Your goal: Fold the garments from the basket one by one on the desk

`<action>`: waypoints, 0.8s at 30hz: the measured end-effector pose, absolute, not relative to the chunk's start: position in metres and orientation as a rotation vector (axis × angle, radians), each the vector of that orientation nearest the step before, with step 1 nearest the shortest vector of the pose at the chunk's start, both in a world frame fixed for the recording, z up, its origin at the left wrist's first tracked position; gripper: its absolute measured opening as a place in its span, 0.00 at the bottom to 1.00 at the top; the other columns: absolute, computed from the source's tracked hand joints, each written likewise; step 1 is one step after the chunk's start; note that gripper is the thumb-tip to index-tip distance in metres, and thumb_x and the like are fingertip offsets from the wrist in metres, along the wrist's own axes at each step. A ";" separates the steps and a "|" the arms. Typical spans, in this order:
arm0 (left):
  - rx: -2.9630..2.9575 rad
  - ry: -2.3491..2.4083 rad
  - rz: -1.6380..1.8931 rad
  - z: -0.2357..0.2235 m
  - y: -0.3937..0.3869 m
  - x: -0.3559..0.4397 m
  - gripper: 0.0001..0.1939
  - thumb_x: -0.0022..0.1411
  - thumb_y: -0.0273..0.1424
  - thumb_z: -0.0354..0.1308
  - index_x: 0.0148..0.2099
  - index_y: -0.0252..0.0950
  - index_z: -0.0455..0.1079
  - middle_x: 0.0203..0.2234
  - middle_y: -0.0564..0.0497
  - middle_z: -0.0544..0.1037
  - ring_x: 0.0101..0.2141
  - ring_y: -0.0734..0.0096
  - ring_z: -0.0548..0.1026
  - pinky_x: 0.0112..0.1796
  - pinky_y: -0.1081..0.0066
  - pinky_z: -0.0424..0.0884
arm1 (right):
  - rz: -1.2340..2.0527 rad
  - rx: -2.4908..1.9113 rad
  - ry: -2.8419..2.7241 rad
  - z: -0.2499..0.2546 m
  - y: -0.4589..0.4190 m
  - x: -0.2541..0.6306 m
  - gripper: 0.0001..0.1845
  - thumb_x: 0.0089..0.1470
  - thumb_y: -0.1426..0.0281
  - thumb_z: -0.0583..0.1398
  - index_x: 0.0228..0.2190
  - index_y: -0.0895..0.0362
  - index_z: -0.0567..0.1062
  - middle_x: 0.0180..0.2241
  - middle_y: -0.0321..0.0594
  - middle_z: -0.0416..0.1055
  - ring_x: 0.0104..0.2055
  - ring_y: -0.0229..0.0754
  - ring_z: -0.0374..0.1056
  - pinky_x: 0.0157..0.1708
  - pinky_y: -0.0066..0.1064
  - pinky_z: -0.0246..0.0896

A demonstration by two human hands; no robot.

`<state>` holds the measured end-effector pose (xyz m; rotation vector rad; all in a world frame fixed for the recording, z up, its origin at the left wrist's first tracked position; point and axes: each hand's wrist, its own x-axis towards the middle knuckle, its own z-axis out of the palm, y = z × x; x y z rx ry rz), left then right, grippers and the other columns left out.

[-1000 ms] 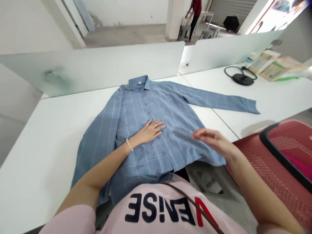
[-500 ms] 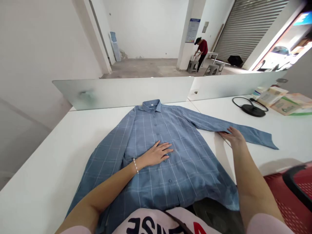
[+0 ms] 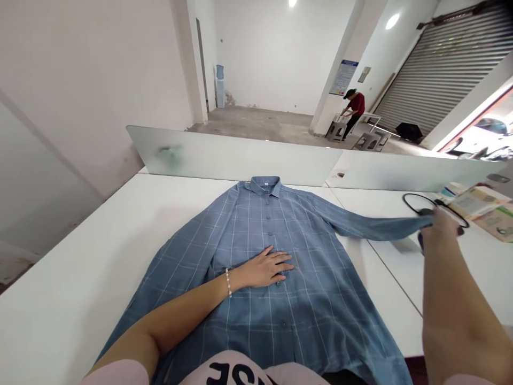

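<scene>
Head view: left hand (image 3: 264, 269) flat on blue check button-front shirt (image 3: 316, 321), right hand (image 3: 441, 227) pinching the end of its outstretched sleeve (image 3: 380, 229).
Left hand open, fingers together; right closed on the cuff, sleeve seemingly raised off the white table (image 3: 60, 305). Shirt lies face up, long axis running toward the frosted divider (image 3: 232, 158); sleeve extends rightward, right hand nearer.

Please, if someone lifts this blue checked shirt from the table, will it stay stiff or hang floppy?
Probably floppy: the blue checked shirt has a sleeve that sags softly from the right hand. It seems light, since one hand holds that sleeve up. It may slide slightly on the smooth white table, though the left hand presses its front.
</scene>
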<state>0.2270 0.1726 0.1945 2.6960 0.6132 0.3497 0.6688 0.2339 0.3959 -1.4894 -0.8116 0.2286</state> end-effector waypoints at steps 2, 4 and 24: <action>2.660 0.602 0.353 0.196 0.172 0.227 0.24 0.75 0.41 0.43 0.69 0.46 0.59 0.70 0.50 0.57 0.70 0.63 0.53 0.69 0.48 0.41 | 0.127 -1.548 -0.863 0.406 0.268 0.639 0.21 0.58 0.75 0.59 0.18 0.52 0.56 0.35 0.47 0.71 0.37 0.40 0.65 0.46 0.40 0.61; 2.548 0.575 0.385 0.196 0.174 0.226 0.24 0.74 0.42 0.46 0.68 0.46 0.60 0.69 0.49 0.59 0.69 0.63 0.55 0.69 0.48 0.42 | 0.053 -1.566 -1.040 0.401 0.296 0.593 0.11 0.56 0.72 0.62 0.25 0.56 0.66 0.51 0.58 0.70 0.53 0.47 0.64 0.58 0.41 0.54; 0.360 0.862 1.397 0.186 0.262 0.172 0.19 0.69 0.30 0.56 0.61 0.43 0.68 0.51 0.45 0.79 0.48 0.63 0.79 0.53 0.57 0.73 | -0.504 -1.840 -2.308 0.213 0.241 0.493 0.30 0.57 0.80 0.50 0.61 0.59 0.65 0.66 0.56 0.55 0.65 0.55 0.56 0.63 0.54 0.52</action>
